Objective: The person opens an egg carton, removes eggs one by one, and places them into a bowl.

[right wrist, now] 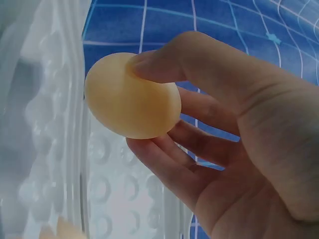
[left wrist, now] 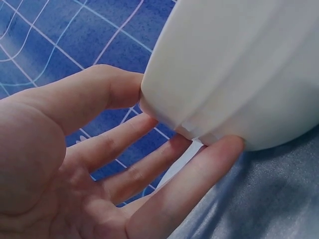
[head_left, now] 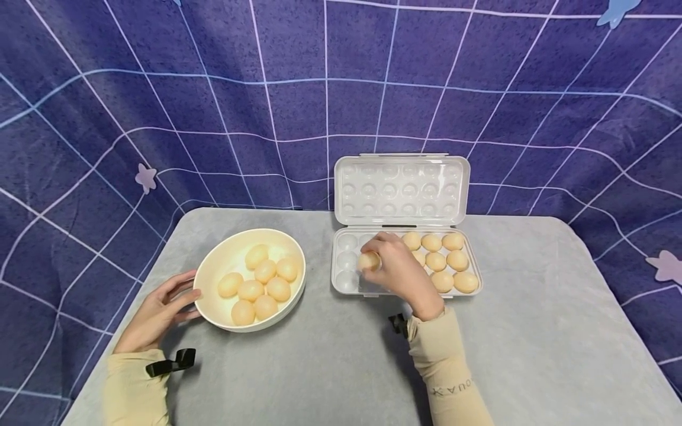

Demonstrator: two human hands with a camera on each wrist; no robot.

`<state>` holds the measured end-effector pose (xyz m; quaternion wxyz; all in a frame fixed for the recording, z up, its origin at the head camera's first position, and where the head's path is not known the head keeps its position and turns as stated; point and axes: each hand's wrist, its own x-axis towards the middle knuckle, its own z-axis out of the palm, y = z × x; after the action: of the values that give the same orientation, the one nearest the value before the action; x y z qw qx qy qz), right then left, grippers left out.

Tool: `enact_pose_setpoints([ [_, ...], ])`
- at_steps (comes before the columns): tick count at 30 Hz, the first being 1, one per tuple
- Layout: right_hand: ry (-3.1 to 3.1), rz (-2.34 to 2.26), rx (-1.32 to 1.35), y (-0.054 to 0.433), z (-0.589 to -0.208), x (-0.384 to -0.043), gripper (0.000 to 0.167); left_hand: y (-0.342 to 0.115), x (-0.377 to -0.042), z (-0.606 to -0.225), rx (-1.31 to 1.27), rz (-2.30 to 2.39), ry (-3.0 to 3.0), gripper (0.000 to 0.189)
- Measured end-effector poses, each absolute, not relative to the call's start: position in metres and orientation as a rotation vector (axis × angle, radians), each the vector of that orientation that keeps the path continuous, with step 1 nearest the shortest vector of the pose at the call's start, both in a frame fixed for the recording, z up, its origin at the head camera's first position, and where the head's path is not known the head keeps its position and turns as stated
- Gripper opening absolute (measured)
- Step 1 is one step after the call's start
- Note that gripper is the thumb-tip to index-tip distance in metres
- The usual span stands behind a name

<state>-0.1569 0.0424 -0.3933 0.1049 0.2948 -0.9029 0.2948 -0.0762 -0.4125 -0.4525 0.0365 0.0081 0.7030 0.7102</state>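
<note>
My right hand [head_left: 396, 269] pinches a pale brown egg [right wrist: 127, 94] between thumb and fingertips. It is over the left part of a clear plastic egg carton [head_left: 341, 291], whose lid [head_left: 402, 189] stands raised at the back. Several eggs [head_left: 436, 261] sit in the carton's right-hand cups, and the leftmost column of cups [head_left: 347, 260] is bare. At the left, my left hand [head_left: 160, 307] holds a cream bowl [head_left: 210, 316] by its near-left side, thumb at the rim and fingers [left wrist: 199, 174] against the outer wall. Several eggs [head_left: 264, 271] lie inside the bowl.
A grey table [head_left: 330, 361] with rounded far corners carries the bowl and carton, set apart from each other. Behind and at both sides hangs a blue grid-patterned cloth [head_left: 298, 106]; the raised lid stands close in front of it.
</note>
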Motion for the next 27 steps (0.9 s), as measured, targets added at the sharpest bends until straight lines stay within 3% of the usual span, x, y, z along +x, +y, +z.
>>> enact_pose_setpoints([
  [27,-2.569,0.814,1.191,-0.069,-0.38,-0.151,0.026,-0.414,-0.077,-0.452,-0.025,2.142,2.187,0.051],
])
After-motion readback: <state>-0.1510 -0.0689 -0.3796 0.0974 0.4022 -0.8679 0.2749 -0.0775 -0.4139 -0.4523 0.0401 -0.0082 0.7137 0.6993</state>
